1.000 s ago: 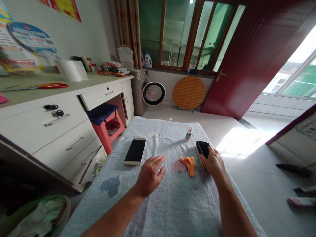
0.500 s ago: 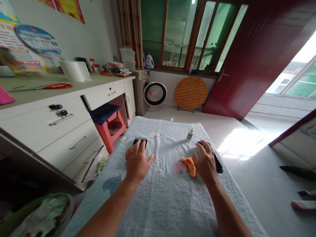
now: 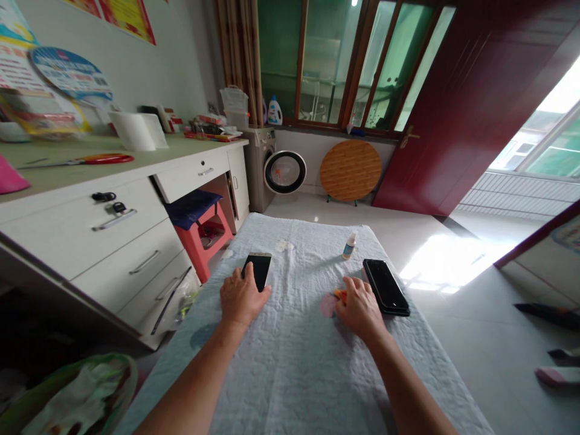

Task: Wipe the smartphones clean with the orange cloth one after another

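Fingers of your left hand are spread apart, and they lie over the lower part of the gold-edged phone, left of the centre of the frame. Your right hand has its fingers bent and partly apart, over the orange cloth; if they are clamped on it, I cannot tell, because the hand hides most of it. You have two phones in total, both with dark screens: the black phone lies flat just beside your right hand, toward the right. One small spray bottle stands upright behind the orange cloth. All these are on the worktop, covered by one pale blue quilt. In the lower left corner, one green basket contains crumpled whitish material. Near the top, left of the centre, are clear plastic boxes; what they contain, I cannot tell.
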Available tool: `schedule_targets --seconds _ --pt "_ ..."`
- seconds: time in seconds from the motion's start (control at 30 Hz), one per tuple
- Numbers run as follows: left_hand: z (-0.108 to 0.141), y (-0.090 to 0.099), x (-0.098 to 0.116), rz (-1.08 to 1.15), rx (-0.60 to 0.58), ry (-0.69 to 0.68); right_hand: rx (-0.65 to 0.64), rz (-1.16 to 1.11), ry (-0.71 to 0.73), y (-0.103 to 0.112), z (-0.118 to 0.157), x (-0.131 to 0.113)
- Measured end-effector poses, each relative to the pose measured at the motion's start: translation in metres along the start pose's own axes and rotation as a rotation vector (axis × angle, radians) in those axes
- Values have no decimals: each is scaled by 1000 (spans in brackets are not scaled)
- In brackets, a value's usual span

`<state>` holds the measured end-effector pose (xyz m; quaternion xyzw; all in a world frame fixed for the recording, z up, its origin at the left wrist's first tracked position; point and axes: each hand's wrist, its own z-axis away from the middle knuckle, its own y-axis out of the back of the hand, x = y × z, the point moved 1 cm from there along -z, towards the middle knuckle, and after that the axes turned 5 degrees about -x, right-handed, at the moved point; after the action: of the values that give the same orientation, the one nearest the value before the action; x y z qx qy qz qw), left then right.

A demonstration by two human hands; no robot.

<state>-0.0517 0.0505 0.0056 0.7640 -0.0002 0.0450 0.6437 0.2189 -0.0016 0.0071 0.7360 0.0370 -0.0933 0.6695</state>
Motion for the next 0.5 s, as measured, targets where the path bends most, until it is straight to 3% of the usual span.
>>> schedule_targets --seconds 0.17,0.5 --pt "-3 -5 -3 24 -10 20 -84 30 -26 6 2 -4" --pt "-7 -14 -7 72 58 52 -72 -121 22 2 -2 -1"
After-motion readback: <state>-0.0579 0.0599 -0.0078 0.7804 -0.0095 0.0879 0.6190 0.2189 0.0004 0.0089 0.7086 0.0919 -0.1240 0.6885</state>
